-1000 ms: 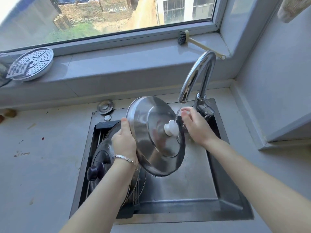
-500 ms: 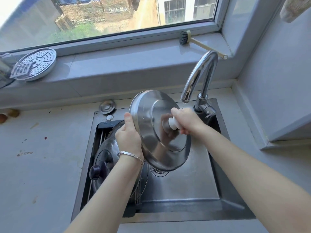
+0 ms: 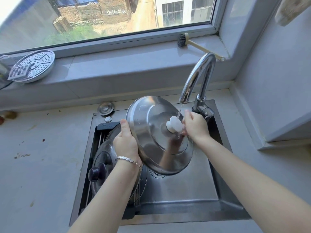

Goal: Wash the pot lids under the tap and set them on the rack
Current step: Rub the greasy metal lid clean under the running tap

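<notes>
Where the two forearms reach in over the front rim of the sink (image 3: pixel 168 216), a glass lid (image 3: pixel 101 153) with a dark knob (image 3: pixel 94 172) leans on the rack (image 3: pixel 100 137) in the sink's left part. It is partly hidden by the left wrist and its silver bracelet (image 3: pixel 129 160). Just beyond, the left grip (image 3: pixel 126 142) holds the steel lid (image 3: pixel 151 153) by its left rim, thumb laid over the top face and the other fingers out of sight behind. That lid hangs tilted over the basin, its domed face turned toward the person. The right grip (image 3: pixel 195 127) has its fingers curled round the right side of the lid's white knob (image 3: pixel 173 125) (the fingertips themselves are hidden behind it). A thin stream of water (image 3: pixel 179 112) from the curved tap (image 3: pixel 196 76) falls onto the knob and those fingers. At the back edge of the desk (image 3: pixel 42 165), just beside the sink's far-left corner, lies a small round metal cap (image 3: pixel 106 106). Farther back, on the windowsill (image 3: pixel 126 64), a perforated steamer plate (image 3: pixel 35 64) rests at the left end and a brush (image 3: pixel 182 40) toward the right.
</notes>
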A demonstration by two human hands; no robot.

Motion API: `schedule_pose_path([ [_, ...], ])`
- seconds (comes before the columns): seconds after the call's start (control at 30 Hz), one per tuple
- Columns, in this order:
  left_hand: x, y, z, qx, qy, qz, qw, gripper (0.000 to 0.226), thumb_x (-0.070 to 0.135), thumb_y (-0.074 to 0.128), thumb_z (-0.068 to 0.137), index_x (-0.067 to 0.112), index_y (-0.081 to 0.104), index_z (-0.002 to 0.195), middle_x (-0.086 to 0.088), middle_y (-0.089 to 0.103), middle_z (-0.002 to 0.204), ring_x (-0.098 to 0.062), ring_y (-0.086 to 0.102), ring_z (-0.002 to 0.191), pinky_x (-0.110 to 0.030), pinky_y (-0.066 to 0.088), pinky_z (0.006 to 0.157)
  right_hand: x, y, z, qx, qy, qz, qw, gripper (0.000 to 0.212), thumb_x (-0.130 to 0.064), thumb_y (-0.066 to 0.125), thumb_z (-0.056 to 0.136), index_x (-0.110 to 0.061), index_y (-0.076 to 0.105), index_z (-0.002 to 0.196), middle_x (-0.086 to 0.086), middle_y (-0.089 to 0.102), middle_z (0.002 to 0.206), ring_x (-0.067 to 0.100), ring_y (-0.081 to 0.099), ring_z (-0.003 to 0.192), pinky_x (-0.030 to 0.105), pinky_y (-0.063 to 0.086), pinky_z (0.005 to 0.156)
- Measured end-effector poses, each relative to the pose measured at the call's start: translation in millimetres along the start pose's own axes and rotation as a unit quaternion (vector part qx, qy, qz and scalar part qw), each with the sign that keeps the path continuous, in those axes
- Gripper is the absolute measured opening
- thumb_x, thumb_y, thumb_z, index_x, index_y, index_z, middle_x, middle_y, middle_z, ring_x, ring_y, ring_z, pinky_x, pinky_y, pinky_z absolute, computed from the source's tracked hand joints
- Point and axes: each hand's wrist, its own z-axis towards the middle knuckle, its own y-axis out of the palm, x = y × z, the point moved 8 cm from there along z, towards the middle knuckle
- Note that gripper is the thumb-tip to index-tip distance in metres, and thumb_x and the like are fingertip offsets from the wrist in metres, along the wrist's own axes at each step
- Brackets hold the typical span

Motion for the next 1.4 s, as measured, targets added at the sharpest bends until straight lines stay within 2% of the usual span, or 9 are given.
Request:
schedule_pose_path([
  [0.1, -17, 8, 0, -0.049, -0.078, -0.054, 0.994, 0.044, 0.052, 0.042, 0.091, 0.016, 0.062, 0.076, -0.003, 0.067, 0.081, -0.024, 0.064, 0.078, -0.035, 0.053, 0.075, 45, -30, 1, 0.042, 0.080, -0.033, 0.995, 0.035, -0.041, 0.039, 0.090, -0.014, 0.060, 0.082, 0.011, 0.061, 0.090, 0.026, 0.056, 0.092, 0.032, 0.040, 0.074],
  [0.23, -54, 23, -3, -0.123, -0.168, -0.069, 0.976, 0.053, 0.055, 0.037, 0.092, 0.012, 0.064, 0.107, -0.010, 0.070, 0.099, -0.025, 0.066, 0.089, -0.034, 0.057, 0.073, 79, -33, -19, -0.064, 0.243, 0.171, 0.953, 0.038, -0.049, 0.039, 0.094, -0.017, 0.060, 0.100, 0.005, 0.064, 0.095, 0.021, 0.060, 0.088, 0.029, 0.048, 0.067],
  [0.37, -83, 30, -18, -0.146, -0.231, 0.045, 0.961, 0.031, 0.035, 0.039, 0.098, 0.013, 0.058, 0.105, -0.004, 0.066, 0.072, -0.020, 0.060, 0.066, -0.022, 0.052, 0.044, 62, -86, -8, 0.056, 0.143, 0.065, 0.986, 0.052, -0.041, 0.044, 0.094, 0.009, 0.060, 0.097, 0.025, 0.064, 0.106, 0.033, 0.061, 0.100, 0.039, 0.047, 0.088],
  [0.6, -110, 41, -49, -0.195, -0.384, 0.030, 0.902, 0.060, 0.065, 0.027, 0.088, 0.017, 0.053, 0.112, -0.011, 0.060, 0.115, -0.029, 0.058, 0.102, -0.044, 0.046, 0.075, -2, -103, 4, 0.016, -0.112, 0.019, 0.993, 0.022, -0.028, 0.049, 0.095, -0.015, 0.064, 0.104, -0.001, 0.067, 0.098, 0.010, 0.060, 0.090, 0.024, 0.044, 0.084],
  [0.73, -86, 45, -41, -0.173, -0.315, -0.050, 0.932, 0.053, 0.061, 0.028, 0.091, 0.020, 0.058, 0.108, -0.010, 0.061, 0.115, -0.027, 0.059, 0.102, -0.039, 0.047, 0.077, 11, -100, 6, 0.007, -0.107, 0.095, 0.990, 0.019, -0.026, 0.049, 0.095, -0.018, 0.060, 0.108, -0.010, 0.064, 0.089, -0.003, 0.060, 0.078, 0.007, 0.045, 0.072],
  [0.9, -32, 33, -38, -0.204, -0.182, -0.044, 0.961, 0.047, 0.041, 0.028, 0.098, 0.014, 0.061, 0.077, -0.009, 0.066, 0.074, -0.022, 0.061, 0.069, -0.027, 0.052, 0.062, 65, -59, -2, -0.012, 0.077, 0.141, 0.987, 0.028, -0.034, 0.042, 0.097, -0.024, 0.051, 0.071, -0.006, 0.052, 0.073, 0.012, 0.049, 0.072, 0.023, 0.044, 0.063],
  [1.07, -9, 27, -36, -0.191, -0.159, 0.031, 0.968, 0.032, 0.031, 0.041, 0.094, 0.012, 0.061, 0.077, -0.005, 0.063, 0.067, -0.022, 0.057, 0.067, -0.030, 0.047, 0.065, 119, 17, -51, -0.195, 0.365, 0.257, 0.873, 0.026, -0.038, 0.035, 0.097, -0.018, 0.050, 0.089, 0.012, 0.056, 0.090, 0.025, 0.056, 0.071, 0.033, 0.048, 0.061],
  [1.3, 0, 64, -46, -0.195, -0.063, 0.193, 0.960, 0.041, 0.037, 0.035, 0.096, 0.004, 0.060, 0.098, -0.016, 0.060, 0.102, -0.032, 0.055, 0.098, -0.030, 0.040, 0.087, 144, 20, -79, -0.281, 0.459, 0.324, 0.778, 0.058, -0.051, 0.034, 0.090, -0.003, 0.051, 0.118, 0.025, 0.059, 0.107, 0.046, 0.059, 0.094, 0.061, 0.048, 0.079],
  [1.4, 11, 69, -56, -0.182, 0.076, 0.288, 0.937, 0.049, 0.040, 0.026, 0.098, 0.013, 0.050, 0.066, -0.006, 0.052, 0.071, -0.024, 0.047, 0.073, -0.030, 0.033, 0.065, 141, 3, -85, -0.254, 0.482, 0.396, 0.740, 0.057, -0.039, 0.044, 0.087, 0.000, 0.043, 0.130, 0.030, 0.052, 0.118, 0.050, 0.054, 0.101, 0.064, 0.049, 0.076],
])
